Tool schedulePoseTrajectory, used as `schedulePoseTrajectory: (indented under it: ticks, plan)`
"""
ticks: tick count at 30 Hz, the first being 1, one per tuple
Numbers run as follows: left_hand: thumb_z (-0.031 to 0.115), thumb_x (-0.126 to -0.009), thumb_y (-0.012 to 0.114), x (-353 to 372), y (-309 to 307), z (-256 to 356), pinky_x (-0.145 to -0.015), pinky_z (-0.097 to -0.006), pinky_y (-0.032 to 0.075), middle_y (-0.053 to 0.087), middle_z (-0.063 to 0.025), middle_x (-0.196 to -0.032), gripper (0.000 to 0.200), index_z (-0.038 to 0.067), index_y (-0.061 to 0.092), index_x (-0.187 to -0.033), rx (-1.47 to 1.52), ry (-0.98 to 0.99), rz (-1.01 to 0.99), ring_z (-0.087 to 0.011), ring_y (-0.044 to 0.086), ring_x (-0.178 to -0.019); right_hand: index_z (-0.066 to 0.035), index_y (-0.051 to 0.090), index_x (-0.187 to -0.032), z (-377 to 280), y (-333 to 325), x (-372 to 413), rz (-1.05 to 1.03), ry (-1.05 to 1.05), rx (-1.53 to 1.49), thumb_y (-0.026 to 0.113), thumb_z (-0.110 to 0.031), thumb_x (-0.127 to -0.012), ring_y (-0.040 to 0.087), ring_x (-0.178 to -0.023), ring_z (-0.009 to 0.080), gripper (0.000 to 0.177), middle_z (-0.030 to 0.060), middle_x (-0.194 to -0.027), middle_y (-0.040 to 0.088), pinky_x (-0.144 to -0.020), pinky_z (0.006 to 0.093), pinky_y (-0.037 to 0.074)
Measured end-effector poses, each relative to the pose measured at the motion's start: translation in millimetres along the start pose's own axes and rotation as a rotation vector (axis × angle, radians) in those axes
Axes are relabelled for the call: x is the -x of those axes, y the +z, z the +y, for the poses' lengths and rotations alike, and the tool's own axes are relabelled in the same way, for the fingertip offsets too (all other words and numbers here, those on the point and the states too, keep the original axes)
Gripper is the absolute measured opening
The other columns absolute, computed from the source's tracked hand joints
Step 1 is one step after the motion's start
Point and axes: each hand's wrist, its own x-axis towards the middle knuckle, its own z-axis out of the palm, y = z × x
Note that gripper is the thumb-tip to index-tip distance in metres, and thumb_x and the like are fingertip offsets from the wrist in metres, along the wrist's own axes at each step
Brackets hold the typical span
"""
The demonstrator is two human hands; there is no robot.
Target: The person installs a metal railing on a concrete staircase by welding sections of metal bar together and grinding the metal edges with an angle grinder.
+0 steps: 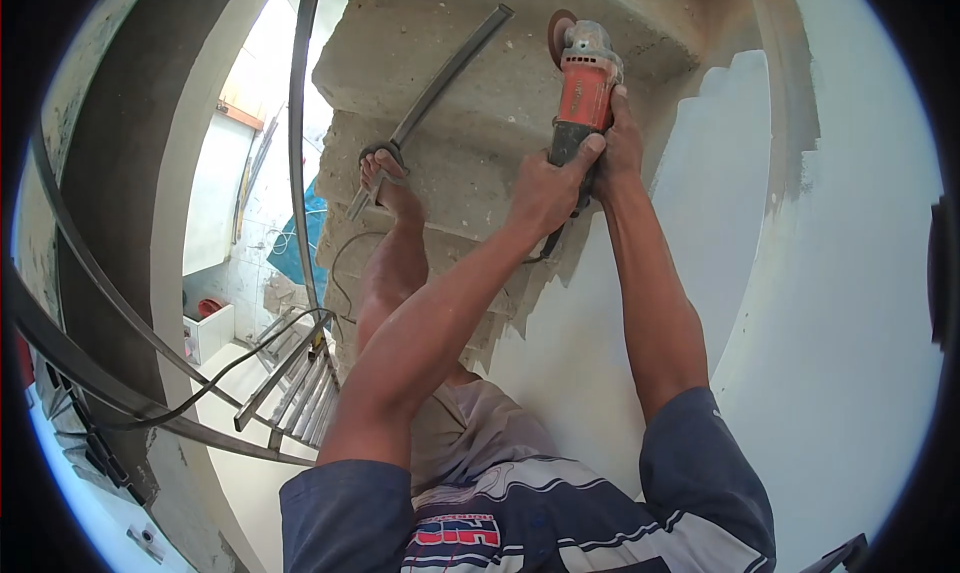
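Note:
An angle grinder (586,91) with a red body, a dark rear grip and a dusty grey head is held in both hands above the concrete steps. Its reddish-brown disc (561,37) points to the upper left. My left hand (552,191) wraps around the dark rear part, thumb lying along it. On the other side, my right hand (622,145) grips the body from the right, and most of its fingers are hidden behind the tool. A grey metal bar (452,76) lies slanted over the steps, with my sandalled foot (388,177) pressing on its lower part.
Bare concrete steps (420,23) run upward beside a partly painted white wall (850,273). Left of the steps is a drop with curved metal railing (300,123), a ladder (300,383) and a blue sheet (300,243) below. A dark cable (190,403) crosses the railing.

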Motion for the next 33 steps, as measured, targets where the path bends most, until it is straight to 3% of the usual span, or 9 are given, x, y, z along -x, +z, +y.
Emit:
schedulePoseTrajectory:
  ticks: [7,9,11,13,15,19,22,31,33]
  plan:
    - [0.07,-0.094,0.057,-21.3,3.9,-12.3,-0.059,-0.037,0.048,0.061,-0.0081,-0.066,0.076,-0.004,0.065,-0.076,-0.178,0.039,0.099,-0.0192,0.059,-0.061,-0.001,0.061,-0.118,0.4,2.5,-15.4,-0.075,-0.085,-0.096,0.059,-0.057,-0.099,0.064,-0.08,0.0173,0.059,0.0088,-0.1,0.064,-0.069,0.034,0.054]
    - [0.071,-0.095,0.053,-26.8,3.6,-15.5,-0.064,-0.0392,0.049,0.062,-0.0114,-0.069,0.078,-0.005,0.065,-0.08,-0.206,0.075,0.101,-0.0233,0.06,-0.066,-0.001,0.064,-0.114,-10.5,13.7,-15.6,0.109,-0.153,0.378,0.079,-0.052,-0.085,0.064,-0.08,0.0164,0.061,0.0091,-0.098,0.065,-0.069,0.0326,0.052]
    - [0.071,-0.097,0.05,-35.9,1.3,-22.1,-0.068,-0.0414,0.049,0.064,-0.0148,-0.072,0.08,-0.006,0.065,-0.085,-0.235,0.11,0.094,-0.0274,0.062,-0.07,0.0,0.062,-0.114,-17.0,7.5,-31.0,0.078,-0.134,0.5,0.083,-0.047,-0.08,0.062,-0.075,0.0153,0.061,0.0074,-0.093,0.064,-0.065,0.0327,0.052]
    - [0.069,-0.097,0.049,-57.2,-22.9,-32.4,-0.082,-0.0444,0.05,0.069,-0.0222,-0.085,0.078,-0.008,0.066,-0.096,-0.476,0.248,-0.219,-0.0346,0.066,-0.085,0.0,0.061,-0.114,-20.5,5.2,-40.8,0.042,-0.119,0.621,0.088,-0.041,-0.075,0.061,-0.069,0.0141,0.063,0.0058,-0.088,0.063,-0.062,0.0327,0.051]
    - [0.08,-0.086,0.056,-90.5,-64.1,-29.0,-0.093,-0.0489,0.051,0.069,-0.0262,-0.108,0.087,-0.002,0.066,-0.114,-0.725,0.272,-0.26,-0.0412,0.067,-0.106,0.0,0.063,-0.109,-25.3,2.6,-48.2,0.035,-0.095,0.72,0.087,-0.029,-0.074,0.06,-0.067,0.0138,0.052,0.0056,-0.087,0.064,-0.061,0.0321,0.05]
    - [0.061,-0.082,0.074,-158.7,-140.5,-37.2,-0.104,-0.0493,0.046,0.059,-0.0151,-0.136,0.074,0.008,0.059,-0.132,-1.292,0.37,0.524,-0.0328,0.054,-0.129,0.0,0.064,-0.106,-16.5,-14.5,-72.3,0.042,-0.15,0.804,0.087,-0.027,-0.073,0.059,-0.066,0.0143,0.048,0.0053,-0.087,0.064,-0.061,0.0327,0.049]
    - [0.056,-0.087,0.072,-201.6,-174.4,-59.4,-0.106,-0.0547,0.04,0.059,-0.0154,-0.135,0.069,0.008,0.057,-0.135,-1.382,0.622,0.485,-0.0361,0.052,-0.13,0.0,0.065,-0.105,-6.5,-27.8,-86.8,0.018,-0.099,0.765,0.086,-0.028,-0.072,0.06,-0.067,0.0154,0.048,0.006,-0.086,0.065,-0.062,0.0331,0.05]
    - [0.049,-0.091,0.071,-232.0,-184.1,-91.9,-0.11,-0.0534,0.03,0.057,-0.0163,-0.13,0.059,0.008,0.055,-0.131,-1.191,0.624,0.427,-0.0369,0.048,-0.129,0.0,0.069,-0.097,-5.5,-2.0,-113.7,0.031,-0.191,1.129,0.085,-0.031,-0.068,0.068,-0.073,0.0193,0.045,0.01,-0.083,0.072,-0.07,0.0363,0.054]
    - [0.047,-0.091,0.07,-231.0,-184.4,-93.0,-0.11,-0.0534,0.029,0.057,-0.0165,-0.13,0.058,0.007,0.055,-0.13,-1.192,0.628,0.412,-0.0373,0.048,-0.129,0.002,0.067,-0.111,-4.6,7.2,-123.2,-0.023,-0.214,1.159,0.083,-0.035,-0.065,0.072,-0.09,0.0302,0.06,0.0185,-0.1,0.073,-0.083,0.0397,0.055]
